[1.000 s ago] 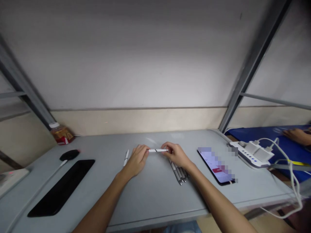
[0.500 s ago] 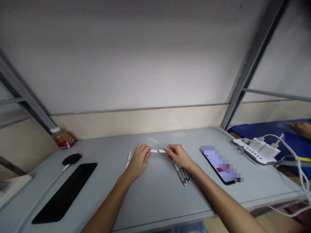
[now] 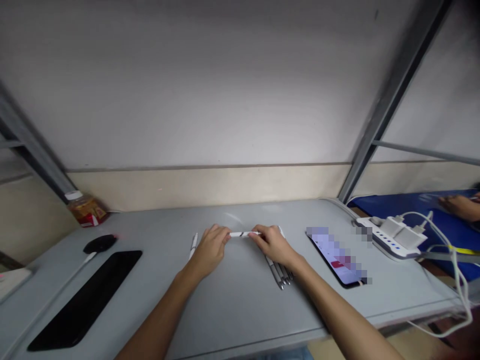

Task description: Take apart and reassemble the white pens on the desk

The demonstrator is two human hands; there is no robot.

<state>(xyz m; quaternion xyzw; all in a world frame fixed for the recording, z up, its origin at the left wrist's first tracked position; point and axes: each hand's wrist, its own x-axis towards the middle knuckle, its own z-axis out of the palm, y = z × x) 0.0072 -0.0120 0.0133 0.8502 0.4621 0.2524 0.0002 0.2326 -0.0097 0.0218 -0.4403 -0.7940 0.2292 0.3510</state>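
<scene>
A white pen (image 3: 240, 234) with a dark mark near its middle lies level between my two hands, just over the grey table (image 3: 232, 310). My left hand (image 3: 212, 248) is closed on its left end. The fingers of my right hand (image 3: 273, 243) pinch the right end. Partly hidden behind my left hand, another white pen (image 3: 194, 245) rests on the table. Below my right hand and wrist lie several grey-and-white pens (image 3: 278, 274) side by side, their upper parts covered by the hand.
To the right are a lit phone (image 3: 335, 257) and a white power strip (image 3: 388, 239) with plugs and cables. On the left lie a black phone-like slab (image 3: 88, 300), a round black charger (image 3: 99, 244) and a bottle (image 3: 86, 209). Another person's hand (image 3: 459, 206) is at far right.
The view has shifted slightly. Both hands still hold the pen, and my right hand's fingers have moved a little along it. The other person's hand at far right has shifted left.
</scene>
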